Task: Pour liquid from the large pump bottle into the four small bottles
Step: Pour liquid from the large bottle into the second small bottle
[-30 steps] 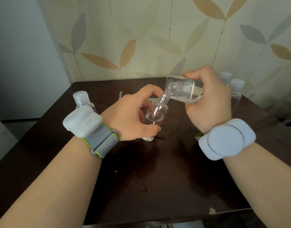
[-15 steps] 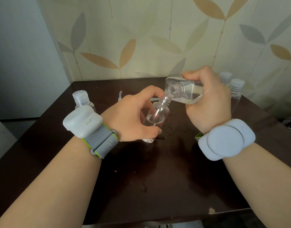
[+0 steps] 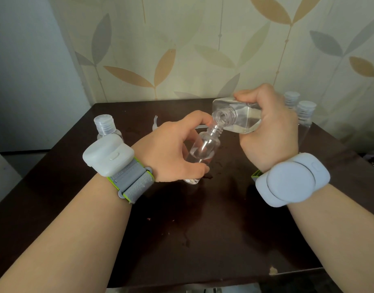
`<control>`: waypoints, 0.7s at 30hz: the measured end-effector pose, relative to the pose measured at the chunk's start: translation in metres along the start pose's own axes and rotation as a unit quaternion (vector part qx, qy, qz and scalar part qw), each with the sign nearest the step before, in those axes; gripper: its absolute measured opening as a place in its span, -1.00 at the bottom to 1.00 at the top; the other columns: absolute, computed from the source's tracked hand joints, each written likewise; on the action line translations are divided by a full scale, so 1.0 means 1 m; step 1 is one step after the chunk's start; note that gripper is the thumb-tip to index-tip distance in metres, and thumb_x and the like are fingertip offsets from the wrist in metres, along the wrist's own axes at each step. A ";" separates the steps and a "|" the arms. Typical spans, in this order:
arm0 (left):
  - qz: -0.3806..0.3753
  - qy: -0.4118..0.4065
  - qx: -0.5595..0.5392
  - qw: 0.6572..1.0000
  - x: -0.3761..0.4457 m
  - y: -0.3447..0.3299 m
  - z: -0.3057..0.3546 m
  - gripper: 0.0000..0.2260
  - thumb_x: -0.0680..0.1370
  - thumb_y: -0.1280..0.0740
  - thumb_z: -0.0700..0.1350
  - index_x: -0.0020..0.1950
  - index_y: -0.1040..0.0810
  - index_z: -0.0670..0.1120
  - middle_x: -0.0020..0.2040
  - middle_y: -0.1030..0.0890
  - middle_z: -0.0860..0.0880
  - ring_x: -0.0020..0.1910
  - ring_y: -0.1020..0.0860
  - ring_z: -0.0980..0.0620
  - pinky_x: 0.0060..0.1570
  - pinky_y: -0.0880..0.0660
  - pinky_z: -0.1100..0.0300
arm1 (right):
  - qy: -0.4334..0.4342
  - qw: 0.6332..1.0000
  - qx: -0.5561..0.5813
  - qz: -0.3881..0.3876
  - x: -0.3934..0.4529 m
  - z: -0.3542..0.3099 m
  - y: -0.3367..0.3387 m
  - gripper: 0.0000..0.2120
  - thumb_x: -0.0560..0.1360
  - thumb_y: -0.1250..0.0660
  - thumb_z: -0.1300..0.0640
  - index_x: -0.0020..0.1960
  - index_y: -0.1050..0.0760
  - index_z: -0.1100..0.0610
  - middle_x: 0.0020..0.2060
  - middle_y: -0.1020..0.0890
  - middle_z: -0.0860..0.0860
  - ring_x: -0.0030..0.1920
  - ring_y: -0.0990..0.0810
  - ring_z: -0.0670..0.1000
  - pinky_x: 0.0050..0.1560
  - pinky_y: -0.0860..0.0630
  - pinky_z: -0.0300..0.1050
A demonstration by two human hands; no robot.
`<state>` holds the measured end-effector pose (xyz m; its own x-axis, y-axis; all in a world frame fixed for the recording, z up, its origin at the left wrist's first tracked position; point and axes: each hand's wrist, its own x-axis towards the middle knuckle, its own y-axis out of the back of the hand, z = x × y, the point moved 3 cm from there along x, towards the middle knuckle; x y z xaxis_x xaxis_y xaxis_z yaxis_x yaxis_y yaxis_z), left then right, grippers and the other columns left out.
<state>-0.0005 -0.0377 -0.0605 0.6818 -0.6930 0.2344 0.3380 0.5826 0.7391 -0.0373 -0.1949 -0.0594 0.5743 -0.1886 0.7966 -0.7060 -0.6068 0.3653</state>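
Pouring is under way at the centre of the frame: the right hand (image 3: 268, 132) wraps its curled fingers and thumb round the large clear square-shouldered plastic bottle (image 3: 236, 118), its pump removed, and tips it nearly on its side so the threaded open neck points down and to the left. The left hand (image 3: 171, 154) curls round the small clear round plastic bottle (image 3: 203, 152), uncapped, and holds it just above the dark brown wooden worktop (image 3: 203, 240), leaning it toward the big bottle so that its narrow mouth sits right under the wider lip; that tilt seems meant to bring the two openings together and keep the liquid from missing so small a target. A shallow pool of clear liquid shows low in the small bottle, so by my reckoning it is only partly filled. At the left of the frame, behind the wrist, stands a capped small clear bottle with a ribbed white lid (image 3: 104, 127), and at the upper right, behind the right hand, two more capped small bottles (image 3: 299, 106) stand side by side; whether these hold liquid I cannot tell. Dark wet-looking marks on the worktop below the hands suggest spillage is a real risk here, so a slow, steady tilt looks wise.
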 end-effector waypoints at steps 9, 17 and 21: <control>0.002 -0.001 0.009 1.000 0.000 0.001 0.000 -0.51 0.21 -0.39 0.00 -0.04 -0.25 0.39 -0.15 -0.57 0.20 -0.42 -0.57 0.05 -0.37 -0.49 0.25 | 0.001 1.000 0.003 0.006 -0.001 -0.001 0.000 -0.58 0.20 -0.35 0.57 -0.03 -0.50 0.23 -0.10 -0.55 0.03 0.03 -0.53 0.09 0.19 -0.33 0.35; -0.002 -0.008 0.010 1.000 0.000 0.000 0.001 -0.52 0.21 -0.39 -0.01 -0.05 -0.25 0.38 -0.16 -0.58 0.19 -0.45 -0.56 0.11 -0.40 -0.46 0.32 | 0.006 1.000 0.005 0.006 0.001 -0.001 0.001 -0.57 0.19 -0.33 0.59 -0.03 -0.50 0.24 -0.11 -0.52 0.00 -0.02 -0.41 -0.05 0.17 -0.32 0.39; -0.001 -0.007 0.010 1.000 0.000 0.001 0.001 -0.52 0.21 -0.39 -0.01 -0.06 -0.24 0.39 -0.16 -0.58 0.20 -0.44 -0.56 0.11 -0.41 -0.47 0.33 | 0.019 1.000 0.005 0.013 0.001 -0.003 0.001 -0.57 0.17 -0.31 0.60 -0.04 -0.51 0.27 -0.12 -0.47 -0.08 0.03 -0.38 -0.06 0.16 -0.33 0.40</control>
<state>-0.0009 -0.0375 -0.0595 0.6719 -0.6998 0.2425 0.3262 0.5736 0.7514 -0.0386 -0.1935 -0.0564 0.5395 -0.1759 0.8234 -0.7168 -0.6090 0.3395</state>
